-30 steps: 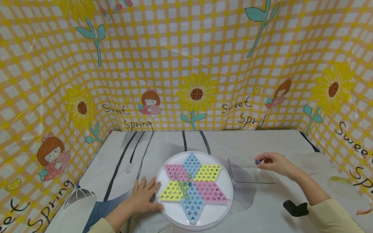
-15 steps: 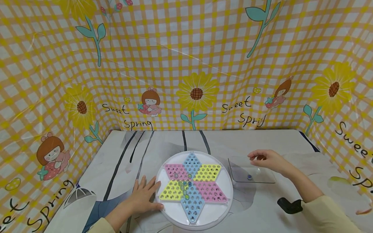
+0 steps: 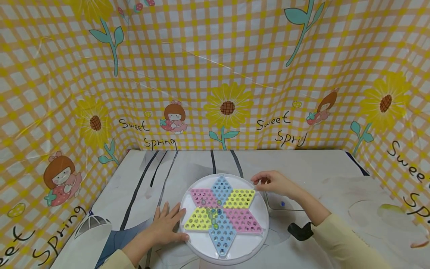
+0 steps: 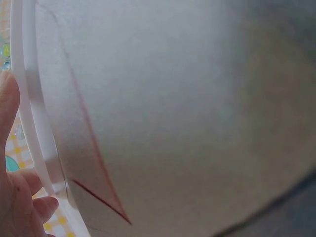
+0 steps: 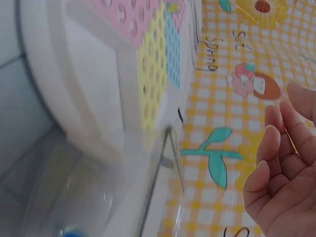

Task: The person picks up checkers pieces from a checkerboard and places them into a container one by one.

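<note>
A round white Chinese checkers board [image 3: 198, 244] has a star of pink, yellow and blue hole sections. Several glass marbles [image 3: 215, 226] sit in its holes, mostly left of centre. My left hand [image 3: 164, 228] is spread at the board's left rim, thumb and fingertips right at the edge. Over the board's upper right rim hovers my right hand [image 3: 277, 184], its fingers loosely bent with nothing between them. Beneath that wrist, a blue marble [image 3: 282, 204] lies in a clear plastic tray [image 3: 292, 210], partly hidden by the arm. In the right wrist view the blue marble [image 5: 73, 231] shows low down.
A patterned cloth [image 3: 188, 86] with yellow checks and sunflowers hangs behind and at both sides of the table [image 3: 319, 160]. A black device [image 3: 300, 231] is at the right wrist. The clear tray stands just right of the board.
My right hand has let the blue marble go into the clear tray, then moved left to the board's right edge. The left hand has stayed at the rim.
</note>
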`<state>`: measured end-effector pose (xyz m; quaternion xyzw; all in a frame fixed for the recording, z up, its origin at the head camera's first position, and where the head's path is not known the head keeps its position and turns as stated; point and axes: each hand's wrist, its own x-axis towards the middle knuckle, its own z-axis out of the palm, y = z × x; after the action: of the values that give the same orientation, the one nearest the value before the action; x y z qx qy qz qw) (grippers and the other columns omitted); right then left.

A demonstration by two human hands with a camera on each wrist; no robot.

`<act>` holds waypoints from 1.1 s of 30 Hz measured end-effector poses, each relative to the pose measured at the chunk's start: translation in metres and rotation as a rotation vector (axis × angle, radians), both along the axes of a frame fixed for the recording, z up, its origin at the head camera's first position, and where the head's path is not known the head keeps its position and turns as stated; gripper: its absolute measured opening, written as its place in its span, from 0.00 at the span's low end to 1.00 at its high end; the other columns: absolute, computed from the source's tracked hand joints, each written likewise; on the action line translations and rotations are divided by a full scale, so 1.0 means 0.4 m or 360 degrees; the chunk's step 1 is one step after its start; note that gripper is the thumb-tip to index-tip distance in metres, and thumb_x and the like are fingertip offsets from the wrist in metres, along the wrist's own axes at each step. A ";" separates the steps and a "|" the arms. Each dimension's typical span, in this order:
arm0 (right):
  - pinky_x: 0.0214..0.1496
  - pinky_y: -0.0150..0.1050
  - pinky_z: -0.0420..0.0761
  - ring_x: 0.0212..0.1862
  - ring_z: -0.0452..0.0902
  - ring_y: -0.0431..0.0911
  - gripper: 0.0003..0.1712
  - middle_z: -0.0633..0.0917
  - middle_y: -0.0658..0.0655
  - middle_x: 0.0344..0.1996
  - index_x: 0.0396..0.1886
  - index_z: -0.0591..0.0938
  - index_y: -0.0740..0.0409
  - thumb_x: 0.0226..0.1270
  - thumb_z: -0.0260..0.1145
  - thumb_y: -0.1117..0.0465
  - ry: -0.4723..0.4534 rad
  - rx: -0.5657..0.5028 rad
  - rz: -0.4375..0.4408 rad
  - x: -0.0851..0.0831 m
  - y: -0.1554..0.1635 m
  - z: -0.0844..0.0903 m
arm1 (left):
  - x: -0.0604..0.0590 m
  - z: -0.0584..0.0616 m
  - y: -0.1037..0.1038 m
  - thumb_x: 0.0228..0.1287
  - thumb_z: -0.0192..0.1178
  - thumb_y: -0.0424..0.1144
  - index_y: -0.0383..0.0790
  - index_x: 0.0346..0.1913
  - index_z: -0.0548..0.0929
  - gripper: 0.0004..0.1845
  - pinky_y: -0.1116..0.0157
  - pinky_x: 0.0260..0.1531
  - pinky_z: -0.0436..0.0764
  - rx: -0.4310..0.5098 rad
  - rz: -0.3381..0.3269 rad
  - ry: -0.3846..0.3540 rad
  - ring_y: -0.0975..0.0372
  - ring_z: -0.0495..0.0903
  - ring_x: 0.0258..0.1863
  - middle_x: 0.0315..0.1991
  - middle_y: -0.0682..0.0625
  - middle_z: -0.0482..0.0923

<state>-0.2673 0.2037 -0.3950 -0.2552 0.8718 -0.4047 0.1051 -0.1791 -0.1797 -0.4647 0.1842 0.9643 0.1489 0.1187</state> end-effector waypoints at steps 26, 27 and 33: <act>0.32 0.28 0.75 0.31 0.74 0.39 0.14 0.82 0.57 0.34 0.42 0.81 0.66 0.55 0.66 0.65 -0.0054 0.0089 0.0377 -0.038 -0.234 -0.087 | 0.001 0.001 0.002 0.46 0.58 0.68 0.42 0.68 0.61 0.49 0.36 0.61 0.37 0.0012 0.0017 -0.0002 0.34 0.39 0.67 0.71 0.41 0.50; 0.32 0.28 0.75 0.31 0.74 0.39 0.14 0.82 0.56 0.33 0.42 0.82 0.65 0.55 0.66 0.65 -0.0074 0.0091 0.0381 -0.039 -0.238 -0.091 | 0.001 0.001 0.002 0.46 0.58 0.68 0.42 0.68 0.61 0.49 0.36 0.61 0.37 0.0010 0.0016 0.0001 0.34 0.39 0.67 0.71 0.41 0.50; 0.32 0.27 0.75 0.31 0.73 0.39 0.12 0.81 0.54 0.32 0.40 0.82 0.65 0.53 0.66 0.68 -0.0109 0.0119 0.0399 -0.037 -0.261 -0.109 | -0.001 -0.001 0.002 0.47 0.58 0.68 0.42 0.68 0.61 0.49 0.36 0.61 0.37 0.0003 0.0020 0.0003 0.34 0.39 0.67 0.71 0.41 0.50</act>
<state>-0.2822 0.0994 -0.4387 -0.3441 0.8435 -0.3641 0.1939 -0.1794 -0.1790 -0.4652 0.1784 0.9654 0.1503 0.1166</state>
